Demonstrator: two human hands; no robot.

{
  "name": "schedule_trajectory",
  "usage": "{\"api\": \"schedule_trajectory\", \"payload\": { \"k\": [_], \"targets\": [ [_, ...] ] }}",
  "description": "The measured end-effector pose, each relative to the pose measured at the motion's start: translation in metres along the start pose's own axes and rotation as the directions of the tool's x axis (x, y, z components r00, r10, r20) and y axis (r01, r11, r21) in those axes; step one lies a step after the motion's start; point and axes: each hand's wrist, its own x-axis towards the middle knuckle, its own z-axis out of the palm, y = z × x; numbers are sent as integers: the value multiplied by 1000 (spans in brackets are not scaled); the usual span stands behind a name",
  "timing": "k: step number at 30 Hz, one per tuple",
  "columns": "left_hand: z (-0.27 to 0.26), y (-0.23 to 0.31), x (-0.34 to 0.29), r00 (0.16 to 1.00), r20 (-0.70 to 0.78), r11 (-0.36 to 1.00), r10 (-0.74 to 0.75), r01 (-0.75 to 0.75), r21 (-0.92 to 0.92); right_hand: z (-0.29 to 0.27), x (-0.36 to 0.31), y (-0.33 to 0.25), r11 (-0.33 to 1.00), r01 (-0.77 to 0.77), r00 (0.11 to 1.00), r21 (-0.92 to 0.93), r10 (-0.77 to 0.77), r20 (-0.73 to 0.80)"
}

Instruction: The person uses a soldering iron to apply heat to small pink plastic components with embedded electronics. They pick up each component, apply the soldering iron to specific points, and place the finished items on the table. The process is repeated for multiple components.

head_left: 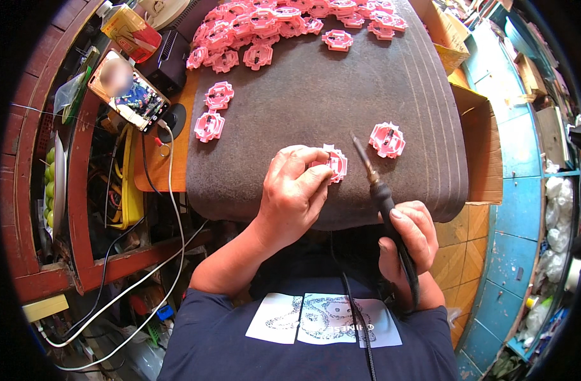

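Observation:
My left hand [298,184] is closed at the near part of the dark mat [290,95], its thumb and forefinger gripping a pink plastic part [338,165]. The fingers cover that part's left side. In my right hand [410,236] is a soldering iron [380,193] with a black handle and a long metal tip. The tip points up and left, apart from the pink part in my left hand. Right of the tip lies another pink part [387,140] with a dark piece across its middle. Two more pink parts [214,111] rest near the mat's left edge.
A heap of pink parts [252,25] covers the mat's far side. At the left stand a phone [130,92] with a white cable [171,171] and a yellow-labelled bottle [130,32]. Cardboard boxes [481,146] border the right edge. A black cord [357,311] hangs across my shirt.

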Motion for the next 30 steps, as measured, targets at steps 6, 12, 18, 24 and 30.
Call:
{"api": "schedule_trajectory", "payload": {
  "k": [6, 12, 18, 24, 30],
  "targets": [
    [0, -1, -1, 1000, -10, 1000, -2, 2, -4, 13, -5, 18, 998, -48, 996, 40, 45, 75],
    [-1, 1, 0, 1000, 3, 1000, -6, 6, 2, 33, 16, 24, 994, -82, 991, -76, 89, 96],
    [0, -1, -1, 1000, 4, 1000, -12, 12, -7, 46, 29, 29, 987, -130, 966, -95, 147, 214],
    [-1, 1, 1, 1000, 10, 1000, -13, 13, -18, 52, 24, 32, 986, -141, 969, -90, 156, 192],
    [-1, 0, 0, 1000, 9, 1000, -10, 10, -8, 52, 25, 33, 990, -113, 975, -90, 128, 183]
  ]
}}
